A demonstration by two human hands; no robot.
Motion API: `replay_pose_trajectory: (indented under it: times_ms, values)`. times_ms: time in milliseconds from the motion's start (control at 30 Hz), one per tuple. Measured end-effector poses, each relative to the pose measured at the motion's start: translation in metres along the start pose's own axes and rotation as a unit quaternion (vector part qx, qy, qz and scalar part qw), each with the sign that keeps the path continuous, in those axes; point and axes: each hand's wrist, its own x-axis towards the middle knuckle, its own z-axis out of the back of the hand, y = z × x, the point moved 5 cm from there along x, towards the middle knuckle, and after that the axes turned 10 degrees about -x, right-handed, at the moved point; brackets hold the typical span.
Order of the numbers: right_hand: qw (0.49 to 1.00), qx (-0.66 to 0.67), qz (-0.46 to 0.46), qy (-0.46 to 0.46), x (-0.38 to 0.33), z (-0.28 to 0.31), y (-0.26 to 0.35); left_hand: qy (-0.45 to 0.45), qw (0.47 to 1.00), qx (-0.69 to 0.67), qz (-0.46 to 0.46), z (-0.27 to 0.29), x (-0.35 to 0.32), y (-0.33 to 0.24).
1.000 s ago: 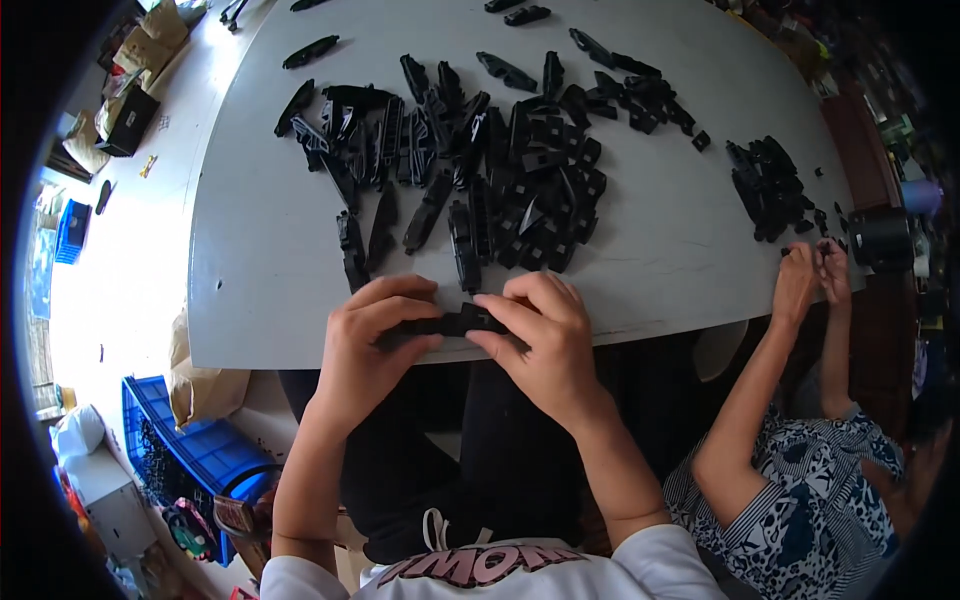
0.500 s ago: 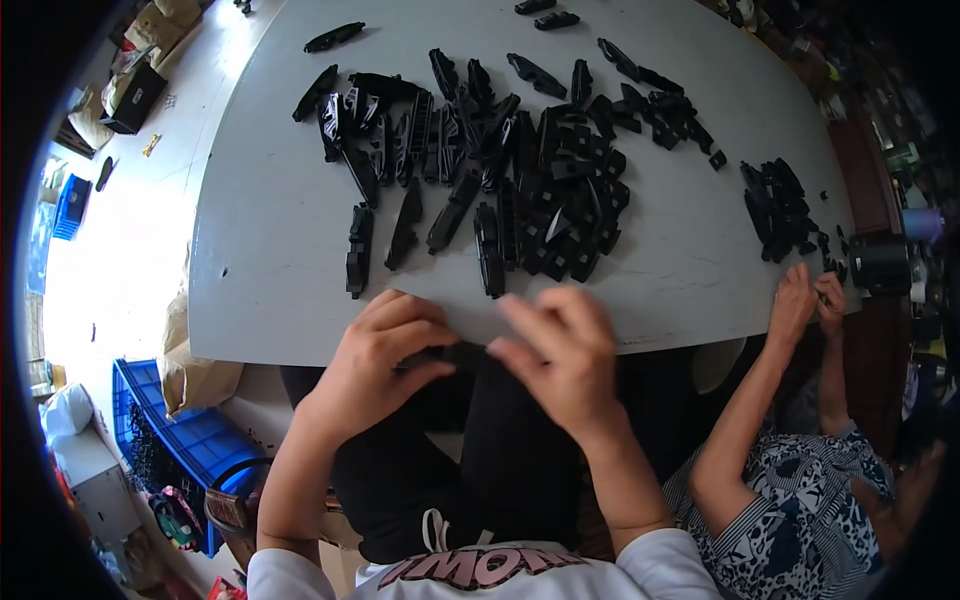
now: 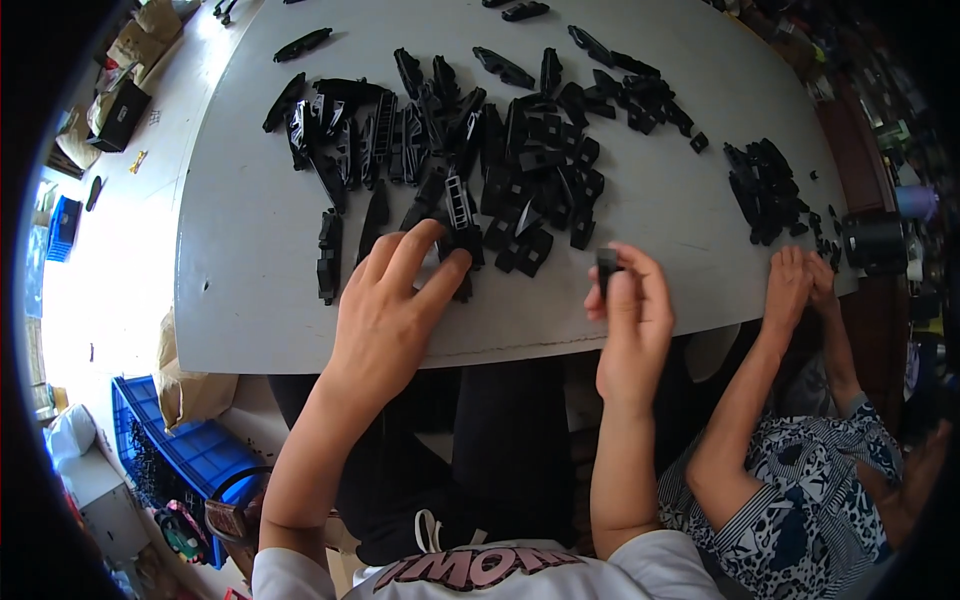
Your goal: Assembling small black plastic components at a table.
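My left hand (image 3: 385, 305) reaches over the near edge of the pile. Its thumb and fingers close round the lower end of a long black slatted plastic part (image 3: 457, 203), partly covering it. Further right, my right hand (image 3: 640, 320) is raised over the table's front edge, pinching a small black block-like piece (image 3: 606, 265) between thumb and fingers. Long black ribbed plastic parts (image 3: 383, 125) lie heaped beyond my left hand. Beside them is a cluster of shorter black pieces with square holes (image 3: 540, 160).
The grey table (image 3: 250, 260) curves away ahead. At right, a co-worker's hands (image 3: 790, 280) work by another heap of black parts (image 3: 762, 190). A dark cylinder (image 3: 875, 243) stands beyond them. A blue crate (image 3: 190, 440) and brown paper bag (image 3: 195, 390) are on the floor at left.
My hands were together over the table edge and have moved apart. The left went forward to the slatted part; the right moved right with the small piece. The view has shifted slightly.
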Motion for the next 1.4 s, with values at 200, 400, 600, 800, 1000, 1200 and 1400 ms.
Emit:
replay_pose_trajectory:
  times_ms: [200, 400, 600, 800, 1000, 1200, 1400]
  values:
    - [0.952, 0.247, -0.154, 0.092, -0.015, -0.015, -0.003, 0.082, 0.988, -0.122, -0.044, -0.001, -0.005, -0.008]
    - [0.960, -0.148, 0.129, 0.201, -0.025, -0.026, 0.017, 0.072, 0.975, -0.208, 0.015, -0.002, -0.009, 0.003]
    - [0.921, -0.254, 0.184, 0.233, -0.029, -0.039, 0.029, 0.060, 0.969, -0.238, 0.028, -0.002, -0.009, 0.011]
    - [0.908, -0.289, 0.233, 0.196, -0.029, -0.036, 0.025, 0.056, 0.965, -0.255, 0.030, -0.004, -0.009, 0.017]
    - [0.881, -0.323, 0.293, 0.183, -0.022, -0.033, 0.028, 0.061, 0.957, -0.283, 0.009, -0.005, -0.010, 0.016]
    - [0.932, -0.237, 0.253, 0.105, -0.014, -0.034, 0.021, 0.114, 0.956, -0.269, -0.008, 0.007, -0.015, 0.008]
    - [0.917, -0.340, 0.200, 0.060, 0.008, -0.038, 0.023, 0.087, 0.961, -0.234, 0.119, 0.017, -0.004, 0.004]
